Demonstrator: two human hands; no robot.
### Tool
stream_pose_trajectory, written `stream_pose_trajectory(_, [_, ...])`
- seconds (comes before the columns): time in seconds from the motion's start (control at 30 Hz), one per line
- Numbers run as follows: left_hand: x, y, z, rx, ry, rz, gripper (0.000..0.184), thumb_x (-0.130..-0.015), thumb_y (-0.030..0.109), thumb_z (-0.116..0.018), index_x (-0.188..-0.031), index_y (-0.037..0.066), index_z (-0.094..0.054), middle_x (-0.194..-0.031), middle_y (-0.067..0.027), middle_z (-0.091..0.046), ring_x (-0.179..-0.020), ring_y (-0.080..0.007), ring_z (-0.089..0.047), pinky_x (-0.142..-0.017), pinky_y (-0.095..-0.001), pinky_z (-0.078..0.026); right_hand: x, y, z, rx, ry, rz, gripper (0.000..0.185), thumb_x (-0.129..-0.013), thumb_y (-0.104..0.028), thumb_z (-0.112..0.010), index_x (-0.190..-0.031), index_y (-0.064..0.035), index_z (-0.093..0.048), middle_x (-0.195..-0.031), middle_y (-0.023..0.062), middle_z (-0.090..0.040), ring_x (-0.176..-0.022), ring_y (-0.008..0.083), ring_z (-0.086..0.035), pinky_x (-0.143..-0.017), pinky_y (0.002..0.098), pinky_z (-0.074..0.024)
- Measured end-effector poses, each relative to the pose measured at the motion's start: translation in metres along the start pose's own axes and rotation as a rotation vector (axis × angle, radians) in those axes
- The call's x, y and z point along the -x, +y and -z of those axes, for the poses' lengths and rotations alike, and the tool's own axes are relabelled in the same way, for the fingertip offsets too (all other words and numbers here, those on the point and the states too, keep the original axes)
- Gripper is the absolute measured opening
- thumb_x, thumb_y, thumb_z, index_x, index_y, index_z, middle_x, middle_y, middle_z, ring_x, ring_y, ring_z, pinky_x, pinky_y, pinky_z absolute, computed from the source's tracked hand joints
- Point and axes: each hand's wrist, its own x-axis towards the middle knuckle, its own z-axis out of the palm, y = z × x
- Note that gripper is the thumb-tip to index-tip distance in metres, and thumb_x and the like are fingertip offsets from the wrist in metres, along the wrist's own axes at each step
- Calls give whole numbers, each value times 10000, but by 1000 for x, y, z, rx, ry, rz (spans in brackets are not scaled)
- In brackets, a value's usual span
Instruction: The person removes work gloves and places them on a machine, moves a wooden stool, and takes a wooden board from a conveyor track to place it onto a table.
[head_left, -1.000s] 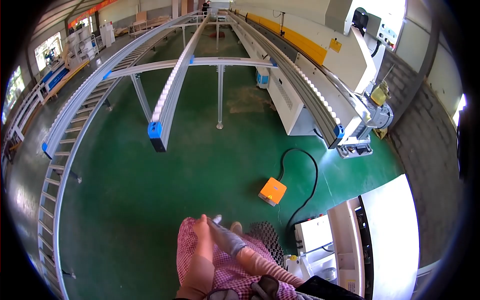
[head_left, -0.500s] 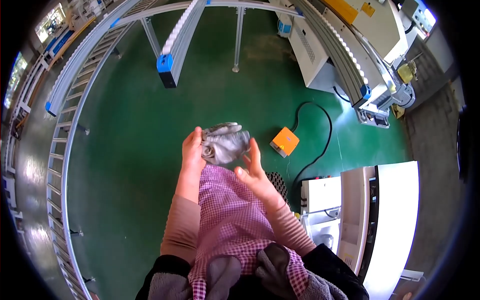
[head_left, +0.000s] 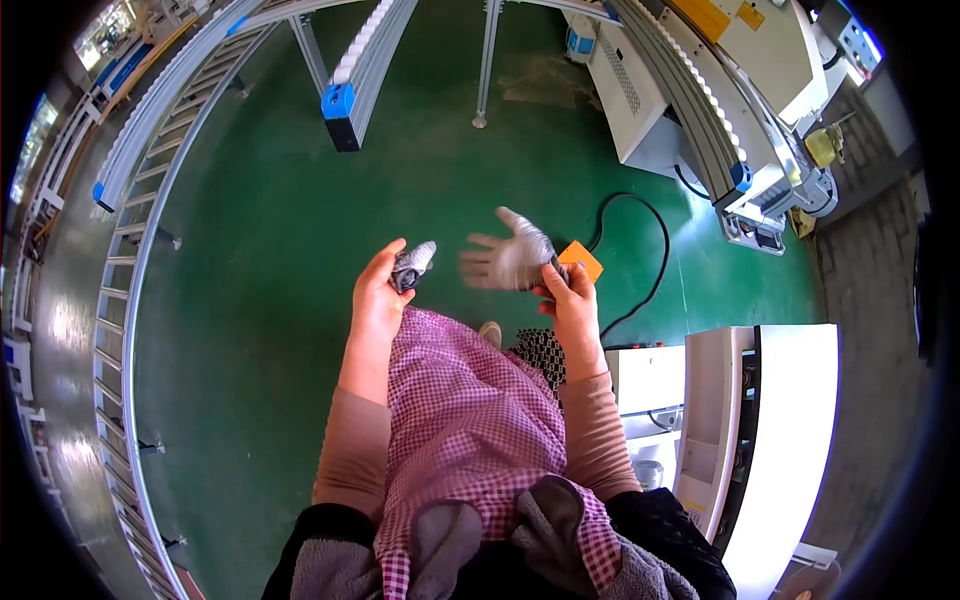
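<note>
My left hand (head_left: 381,290) is closed on a crumpled grey glove (head_left: 413,267), whose pale end sticks out to the right. To the right, my right hand (head_left: 570,302) pinches the dark cuff of a second grey glove (head_left: 520,255). That glove hangs spread out, its fingers pointing left and blurred by motion. The two gloves are apart, with green floor visible between them. Both hands are bare, above a pink checked apron (head_left: 470,400).
An orange box (head_left: 581,262) with a black cable (head_left: 665,250) lies on the floor behind the right glove. Roller rails (head_left: 370,75) stand ahead, a ladder-like frame (head_left: 128,340) at left. White machinery (head_left: 785,430) is at right.
The gloves, bundled together half a second ago, are now apart, one in each hand. My right hand has moved right and closed on a cuff. The view has tilted down since the earliest frame.
</note>
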Motion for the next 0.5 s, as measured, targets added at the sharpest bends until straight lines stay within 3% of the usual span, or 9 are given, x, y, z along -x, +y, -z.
stream_pose_trajectory(0.07, [7, -5, -6, 40, 23, 41, 394, -1047, 144, -490, -1427, 73, -559, -1208, -121, -691, -929, -206, -671, -765, -325, -477, 0, 2, -6, 122, 27, 108, 179, -951, -150, -707, -1026, -70, -567, -844, 20, -663, -691, 106, -648, -526, 251, -470])
stream_pose_trajectory(0.13, [17, -13, -19, 72, 25, 75, 435, -1039, 158, -533, -1467, 76, -520, -1296, -113, -653, -1049, -214, -665, -849, -359, -509, 0, 8, -19, 343, 67, 362, 169, -928, -65, -674, -1031, -48, -541, -747, 51, -653, -650, 132, -656, -530, 279, -488])
stream_pose_trajectory(0.23, [29, -22, -30, 80, 24, 103, 477, -1037, 199, -565, -1494, 81, -489, -1343, -96, -629, -1126, -209, -643, -900, -399, -531, 5, 14, -44, 603, -57, 720, 540, -829, 2, -676, -1350, -96, -568, -1010, 180, -626, -866, 262, -643, -786, 359, -556])
stream_pose_trajectory(0.3, [33, -28, -32, 104, -3, 132, 487, -1042, 217, -572, -1497, 72, -477, -1352, -104, -621, -1144, -216, -637, -914, -449, -542, 27, 0, -56, 654, -328, 599, 773, -760, -1, -710, -1490, -135, -493, -1164, 200, -543, -1019, 319, -592, -891, 392, -535])
stream_pose_trajectory(0.33, [34, -31, -32, 88, -38, 116, 505, -1072, 300, -524, -1497, 36, -454, -1376, -122, -602, -1165, -222, -630, -948, -454, -539, 31, 1, -61, 655, -438, 630, 832, -728, -24, -740, -1507, -158, -481, -1194, 193, -509, -1047, 329, -576, -907, 398, -534])
stream_pose_trajectory(0.37, [32, -32, -28, 89, -35, 110, 505, -1072, 300, -524, -1497, 36, -454, -1376, -122, -602, -1165, -222, -630, -948, -454, -539, 32, 6, -65, 724, -484, 744, 855, -716, -66, -802, -1505, -185, -493, -1218, 207, -487, -1061, 326, -561, -931, 413, -526])
stream_pose_trajectory(0.43, [31, -27, -25, 126, -211, 191, 557, -1097, 393, -442, -1490, -1, -435, -1389, -142, -587, -1177, -233, -626, -1021, -412, -501, 43, -1, -78, 894, -433, 844, 677, -752, -113, -824, -1392, -171, -612, -1127, 158, -553, -992, 323, -607, -875, 393, -549])
stream_pose_trajectory(0.47, [32, -27, -26, 72, -241, 143, 643, -1099, 496, -362, -1489, -10, -421, -1398, -147, -580, -1192, -258, -620, -1087, -395, -442, 39, 6, -78, 891, -439, 858, 677, -752, -113, -824, -1392, -171, -612, -1127, 158, -553, -992, 323, -607, -875, 393, -549])
stream_pose_trajectory(0.5, [30, -26, -21, 76, -239, 124, 643, -1099, 496, -362, -1489, -10, -421, -1398, -147, -580, -1192, -258, -620, -1087, -395, -442, 29, 18, -77, 905, -422, 896, 537, -779, -127, -813, -1296, -152, -671, -1057, 135, -594, -928, 315, -636, -830, 379, -559])
